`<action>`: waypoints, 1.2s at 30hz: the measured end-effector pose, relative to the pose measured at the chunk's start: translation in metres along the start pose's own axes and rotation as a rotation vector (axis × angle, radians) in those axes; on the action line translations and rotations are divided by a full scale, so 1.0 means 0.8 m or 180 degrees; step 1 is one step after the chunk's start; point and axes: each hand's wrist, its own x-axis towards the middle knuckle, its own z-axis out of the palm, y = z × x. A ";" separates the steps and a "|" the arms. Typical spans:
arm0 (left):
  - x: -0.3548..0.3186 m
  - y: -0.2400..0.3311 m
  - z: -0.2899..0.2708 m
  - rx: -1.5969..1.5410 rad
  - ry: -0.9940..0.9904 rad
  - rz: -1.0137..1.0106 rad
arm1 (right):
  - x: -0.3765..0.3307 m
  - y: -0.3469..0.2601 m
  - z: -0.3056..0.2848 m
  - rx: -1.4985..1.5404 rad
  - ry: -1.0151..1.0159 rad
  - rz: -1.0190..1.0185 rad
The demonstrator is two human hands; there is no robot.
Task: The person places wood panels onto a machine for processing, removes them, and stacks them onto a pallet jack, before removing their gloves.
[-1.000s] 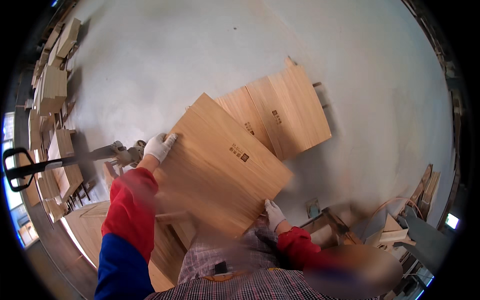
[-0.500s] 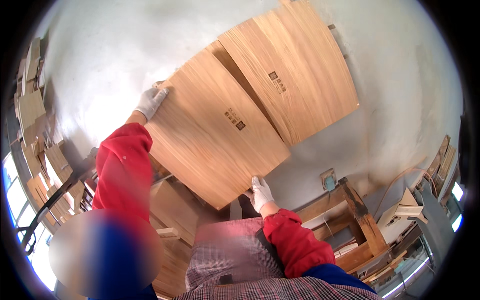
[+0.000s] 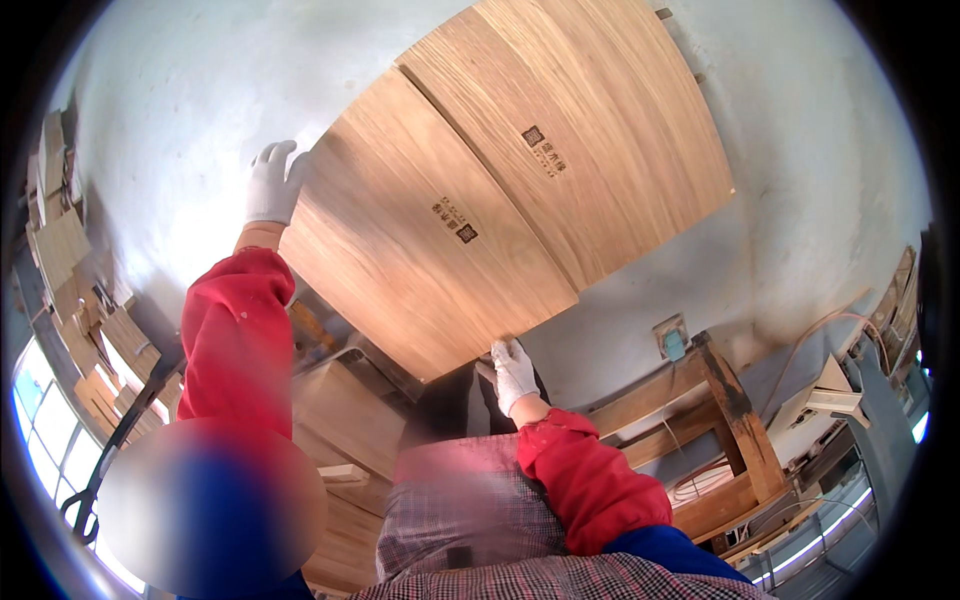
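Note:
Two pale wooden boards with visible grain and small dark stamped marks lie side by side. The nearer board (image 3: 400, 250) has its far long edge against the farther board (image 3: 600, 130), with a dark narrow seam between them. My left hand (image 3: 275, 185), in a white glove, is open beside the near board's left end, fingers stretched out and apart from it or barely touching. My right hand (image 3: 512, 378), gloved too, has its fingers stretched out with the tips at the near board's front edge; the thumb stands apart. Neither hand grips anything.
A pale grey wall (image 3: 180, 130) rises around the boards. Stacked wood pieces (image 3: 65, 245) stand at the far left. A wooden frame (image 3: 745, 430) and a wall socket box (image 3: 672, 338) are at the right. Wooden panels (image 3: 345, 420) lie low near my legs.
The near board has shifted against the far board, and the gap between them has narrowed to a seam. My left hand has let go of its end; my right hand's hold has loosened.

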 end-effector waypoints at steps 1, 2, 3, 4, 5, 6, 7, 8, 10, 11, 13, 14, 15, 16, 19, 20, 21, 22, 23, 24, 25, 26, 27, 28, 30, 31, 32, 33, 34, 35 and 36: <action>-0.001 -0.006 0.000 0.0055 -0.0099 -0.0197 | 0.001 -0.002 -0.003 -0.0129 -0.0044 0.0004; -0.007 -0.021 0.005 -0.0004 -0.0284 -0.0257 | 0.002 -0.004 -0.006 -0.0257 -0.0085 0.0005; -0.020 -0.049 0.011 -0.0039 -0.0441 -0.0342 | 0.006 -0.003 -0.005 -0.0158 -0.0013 0.0109; -0.033 -0.073 0.017 -0.0088 -0.0624 -0.0425 | 0.006 -0.003 -0.002 0.0071 -0.0108 0.0120; -0.038 -0.083 0.020 -0.0415 -0.0992 -0.0649 | 0.005 -0.006 0.000 0.0296 -0.0191 0.0126; -0.032 -0.071 0.020 -0.0724 -0.1243 -0.0845 | 0.006 -0.010 -0.001 0.0539 -0.0240 0.0115; -0.023 -0.052 0.016 -0.1031 -0.1499 -0.1040 | 0.011 -0.016 -0.001 0.0835 -0.0421 0.0196; -0.016 -0.039 0.016 -0.1337 -0.1756 -0.1237 | 0.015 -0.020 0.001 0.0890 -0.0335 0.0183; -0.008 -0.031 0.009 -0.1702 -0.1901 -0.1475 | 0.007 -0.024 0.014 0.0974 -0.0202 0.0210; -0.005 -0.027 0.005 -0.1884 -0.1958 -0.1551 | 0.008 -0.021 0.013 0.1068 -0.0153 0.0250; -0.002 -0.027 0.001 -0.1982 -0.1948 -0.1586 | 0.011 -0.022 0.014 0.1237 -0.0080 0.0331; -0.003 -0.031 0.003 -0.1909 -0.1945 -0.1619 | 0.012 -0.021 0.014 0.1289 -0.0081 0.0329; -0.004 -0.034 0.005 -0.1838 -0.1941 -0.1652 | 0.009 -0.024 0.017 0.1339 -0.0083 0.0326; -0.004 -0.038 0.007 -0.1766 -0.1938 -0.1685 | 0.007 -0.025 0.019 0.1389 -0.0084 0.0323; -0.003 -0.037 0.005 -0.1776 -0.2013 -0.1676 | 0.015 -0.018 0.010 0.1383 -0.0273 0.0350; -0.001 -0.034 0.005 -0.1747 -0.2026 -0.1705 | 0.019 -0.017 0.006 0.1255 -0.0228 0.0386; 0.002 -0.027 0.001 -0.1719 -0.2038 -0.1739 | 0.023 -0.018 0.004 0.1122 -0.0184 0.0424; 0.003 -0.023 0.000 -0.1691 -0.2051 -0.1773 | 0.025 -0.019 0.003 0.0989 -0.0140 0.0462; 0.003 -0.023 0.003 -0.1680 -0.2076 -0.1714 | 0.025 -0.019 0.000 0.0934 -0.0098 0.0449; 0.002 -0.030 0.004 -0.1662 -0.2083 -0.1668 | 0.020 -0.024 0.005 0.0868 -0.0075 0.0441; 0.003 -0.036 0.004 -0.1645 -0.2090 -0.1622 | 0.017 -0.028 0.009 0.0800 -0.0053 0.0431; 0.002 -0.043 0.008 -0.1534 -0.1908 -0.1520 | 0.020 -0.030 0.009 0.0755 -0.0142 0.0406; 0.000 -0.048 0.014 -0.1427 -0.1736 -0.1415 | 0.021 -0.033 0.005 0.0713 -0.0221 0.0381; -0.005 -0.052 0.020 -0.1320 -0.1561 -0.1310 | 0.021 -0.034 0.002 0.0670 -0.0301 0.0355; -0.033 -0.047 0.029 -0.0745 -0.0444 -0.1558 | 0.022 -0.035 -0.003 0.0746 -0.0206 0.0390; -0.051 -0.046 0.031 -0.0437 0.0130 -0.1681 | 0.023 -0.036 -0.004 0.0830 -0.0233 0.0431; -0.070 -0.057 0.041 -0.1146 0.0128 -0.2642 | 0.023 -0.036 -0.005 0.0913 -0.0260 0.0472; -0.114 -0.096 0.058 -0.2014 0.0471 -0.3441 | 0.020 -0.034 0.003 0.0849 -0.0337 0.0558; -0.140 -0.108 0.066 -0.2627 0.0180 -0.4157 | 0.020 -0.034 0.004 0.0837 -0.0330 0.0586; -0.134 -0.067 0.067 -0.3811 -0.0407 -0.5256 | 0.024 -0.037 -0.004 0.0895 -0.0234 0.0538; -0.150 -0.059 0.067 -0.4702 -0.0420 -0.4981 | 0.025 -0.035 -0.005 0.0940 -0.0337 0.0548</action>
